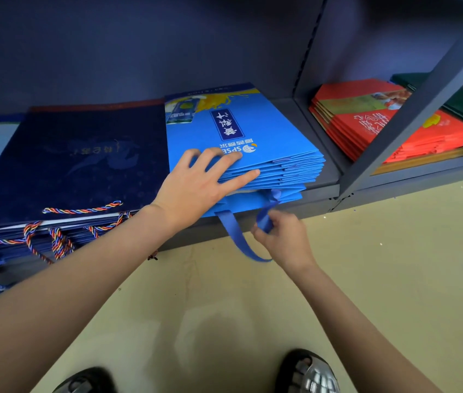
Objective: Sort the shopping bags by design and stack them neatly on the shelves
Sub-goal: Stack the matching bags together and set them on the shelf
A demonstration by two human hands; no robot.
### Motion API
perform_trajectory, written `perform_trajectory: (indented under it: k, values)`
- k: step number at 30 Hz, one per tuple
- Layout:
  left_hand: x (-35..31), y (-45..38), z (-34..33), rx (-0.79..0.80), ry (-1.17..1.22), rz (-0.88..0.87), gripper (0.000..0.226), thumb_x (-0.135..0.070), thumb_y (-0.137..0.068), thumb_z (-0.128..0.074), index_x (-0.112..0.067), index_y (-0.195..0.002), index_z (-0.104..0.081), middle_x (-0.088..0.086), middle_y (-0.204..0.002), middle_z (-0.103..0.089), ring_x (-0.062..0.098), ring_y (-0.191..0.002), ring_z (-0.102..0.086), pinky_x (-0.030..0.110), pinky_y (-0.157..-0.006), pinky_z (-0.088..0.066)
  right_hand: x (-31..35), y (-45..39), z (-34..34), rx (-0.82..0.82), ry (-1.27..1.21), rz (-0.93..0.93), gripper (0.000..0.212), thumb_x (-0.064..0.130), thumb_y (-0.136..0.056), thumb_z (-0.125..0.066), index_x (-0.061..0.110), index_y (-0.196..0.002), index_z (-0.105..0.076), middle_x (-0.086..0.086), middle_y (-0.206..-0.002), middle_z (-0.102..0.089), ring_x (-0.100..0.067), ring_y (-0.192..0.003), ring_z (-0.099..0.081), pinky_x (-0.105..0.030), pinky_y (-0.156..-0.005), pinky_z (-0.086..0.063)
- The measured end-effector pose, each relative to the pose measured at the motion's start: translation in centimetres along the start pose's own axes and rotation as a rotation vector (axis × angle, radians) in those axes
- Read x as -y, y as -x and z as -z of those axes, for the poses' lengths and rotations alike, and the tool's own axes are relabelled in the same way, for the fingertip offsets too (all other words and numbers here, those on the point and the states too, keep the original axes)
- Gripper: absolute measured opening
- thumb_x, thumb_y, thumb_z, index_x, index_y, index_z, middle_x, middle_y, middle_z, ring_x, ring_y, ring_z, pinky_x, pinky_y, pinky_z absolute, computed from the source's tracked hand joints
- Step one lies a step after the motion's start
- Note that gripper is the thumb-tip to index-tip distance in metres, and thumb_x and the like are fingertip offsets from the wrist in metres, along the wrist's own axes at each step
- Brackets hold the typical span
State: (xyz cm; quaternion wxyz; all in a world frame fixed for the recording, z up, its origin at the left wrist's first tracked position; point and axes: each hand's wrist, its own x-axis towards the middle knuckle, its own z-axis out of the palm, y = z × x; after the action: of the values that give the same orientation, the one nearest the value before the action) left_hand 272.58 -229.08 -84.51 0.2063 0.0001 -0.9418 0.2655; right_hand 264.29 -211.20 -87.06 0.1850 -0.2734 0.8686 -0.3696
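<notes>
The stack of bright blue shopping bags (253,143) lies flat at the shelf (321,180) front edge, between navy bags (68,163) and the upright. The left hand (196,185) presses it with spread fingers; the right hand (284,236) pinches a dangling blue ribbon handle (236,236). Tucking the ribbon under while holding the stack steady should keep its glossy edges aligned.

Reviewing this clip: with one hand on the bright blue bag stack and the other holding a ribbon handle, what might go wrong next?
1. The right hand pinches the ribbon handle; tugging may drag the lower bag out.
2. The blue bag stack is already fanned at its edge; the left hand could skew it further.
</notes>
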Motion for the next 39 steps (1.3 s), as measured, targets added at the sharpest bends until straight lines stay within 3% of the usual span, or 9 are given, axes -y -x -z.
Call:
perform_trajectory:
  k: [2, 6, 11, 14, 20, 24, 27, 33, 39]
  values:
    - [0.0, 0.0, 0.0, -0.011, 0.007, -0.002, 0.089, -0.011, -0.069, -0.076, -0.033, -0.142, -0.029, 0.008, -0.136, -0.043, 0.030, -0.109, -0.043, 0.040, -0.084, -0.034, 2.0, 0.2, 0.5, -0.002, -0.159, 0.226, 0.020, 0.013, -0.078, -0.068, 0.011, -0.065, -0.053, -0.006, -0.064, -0.059, -0.022, -0.055, -0.052, -0.025, -0.060, -0.043]
    - [0.2, -0.1, 0.2, -0.025, 0.007, 0.004, 0.084, -0.013, -0.072, -0.074, -0.032, -0.141, -0.031, 0.007, -0.135, -0.047, 0.029, -0.109, -0.042, 0.040, -0.083, -0.036, 2.1, -1.0, -1.2, -0.110, -0.178, 0.395, 0.008, 0.008, -0.079, -0.058, 0.003, -0.077, -0.063, 0.010, -0.074, -0.045, -0.003, -0.061, -0.052, -0.013, -0.062, -0.041]
    - [0.1, -0.1, -0.1, -0.027, -0.010, 0.009, 0.084, -0.021, -0.074, -0.077, -0.033, -0.142, -0.030, 0.006, -0.135, -0.045, 0.029, -0.108, -0.044, 0.039, -0.083, -0.036, -0.1, -2.4, -3.5, 0.059, 0.331, 0.420, 0.035, 0.016, -0.093, -0.035, -0.005, -0.111, -0.057, -0.023, -0.113, -0.057, -0.035, -0.103, -0.053, -0.038, -0.091, -0.041]
    - [0.5, -0.4, 0.1, -0.032, -0.024, 0.017, 0.082, -0.025, -0.075, -0.076, -0.034, -0.142, -0.029, 0.005, -0.135, -0.048, 0.028, -0.109, -0.044, 0.039, -0.082, -0.038, -0.5, -2.1, -4.9, 0.245, 0.707, 0.349, 0.061, 0.039, -0.098, -0.033, 0.003, -0.146, -0.020, -0.012, -0.151, -0.024, -0.028, -0.135, -0.026, -0.040, -0.112, -0.016]
    - [0.5, -0.4, 0.2, -0.017, -0.016, 0.023, 0.085, -0.024, -0.074, -0.077, -0.034, -0.143, -0.028, 0.005, -0.136, -0.045, 0.028, -0.109, -0.043, 0.039, -0.083, -0.037, 0.6, -2.8, -3.0, 0.184, 0.699, 0.368, 0.046, -0.002, -0.088, -0.042, 0.007, -0.133, -0.044, -0.012, -0.136, -0.035, -0.028, -0.124, -0.035, -0.035, -0.096, -0.036]
    - [0.5, -0.3, 0.2, -0.010, -0.017, 0.015, 0.085, -0.024, -0.074, -0.078, -0.034, -0.142, -0.029, 0.005, -0.136, -0.046, 0.028, -0.109, -0.043, 0.039, -0.083, -0.038, -0.1, -2.0, -3.7, -0.186, 0.820, 0.519, 0.038, 0.005, -0.072, -0.030, 0.009, -0.076, -0.067, -0.011, -0.085, -0.055, -0.026, -0.083, -0.035, -0.036, -0.067, -0.029]
    - [0.4, -0.3, 0.2, -0.017, -0.009, 0.018, 0.085, -0.022, -0.073, -0.078, -0.033, -0.142, -0.029, 0.006, -0.135, -0.048, 0.028, -0.108, -0.044, 0.039, -0.082, -0.037, -0.6, -1.6, -4.2, -0.237, 0.806, 0.530, 0.032, 0.003, -0.069, -0.038, 0.011, -0.070, -0.069, -0.008, -0.070, -0.055, -0.027, -0.077, -0.043, -0.036, -0.067, -0.030]
    - [0.4, -0.3, 0.1, -0.003, -0.005, 0.009, 0.089, -0.023, -0.072, -0.078, -0.034, -0.143, -0.025, 0.005, -0.137, -0.035, 0.028, -0.110, -0.042, 0.039, -0.083, -0.034, 2.8, -2.8, -2.8, -0.088, -0.462, -0.234, 0.005, 0.008, -0.083, -0.065, 0.008, -0.079, -0.067, 0.000, -0.063, -0.056, -0.014, -0.061, -0.050, -0.022, -0.062, -0.039]
    - [0.4, -0.2, 0.2, -0.019, 0.009, 0.010, 0.086, -0.018, -0.073, -0.076, -0.033, -0.143, -0.028, 0.006, -0.136, -0.038, 0.028, -0.109, -0.042, 0.039, -0.083, -0.034, 3.3, -2.0, 0.4, 0.319, -1.100, -0.450, 0.032, 0.000, -0.089, -0.050, 0.015, -0.062, -0.044, 0.007, -0.045, -0.033, -0.001, -0.030, -0.024, -0.013, -0.030, -0.014]
